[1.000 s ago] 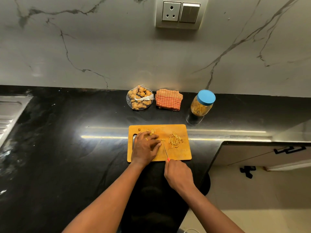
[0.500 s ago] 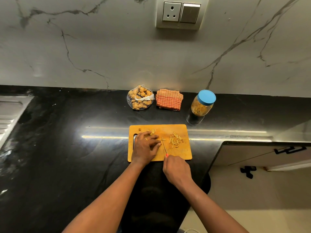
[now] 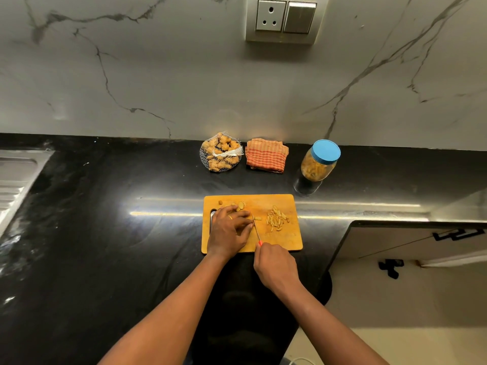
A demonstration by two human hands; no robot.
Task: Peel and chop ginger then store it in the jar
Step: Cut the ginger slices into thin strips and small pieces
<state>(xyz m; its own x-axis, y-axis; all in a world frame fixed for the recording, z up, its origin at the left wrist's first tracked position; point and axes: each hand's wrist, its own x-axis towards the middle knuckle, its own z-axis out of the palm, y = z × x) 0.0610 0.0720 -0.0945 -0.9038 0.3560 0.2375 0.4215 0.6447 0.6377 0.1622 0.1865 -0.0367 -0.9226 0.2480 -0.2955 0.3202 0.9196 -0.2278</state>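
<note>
On the board [image 3: 279, 239], the knife [image 3: 255, 228] has edged forward.

Warm oranges and yellows on a glossy black stone surface [image 3: 105, 246] flecked with grey-white.
The rectangular wooden cutting board [image 3: 279, 241] is honey orange. On it are pale yellow ginger strips [image 3: 276, 219] and a thin silver knife [image 3: 255, 227] with an orange-red handle tip. A gold ring shows on the left hand [image 3: 229, 230]. Behind the board are a white net bag of tan ginger roots [image 3: 220, 152], a folded orange-and-red checked cloth [image 3: 266, 155] and a clear jar with a sky-blue lid [image 3: 317, 167], its contents yellow-brown. Farther behind the board, the pale grey marble wall [image 3: 184, 88] has dark veins.
</note>
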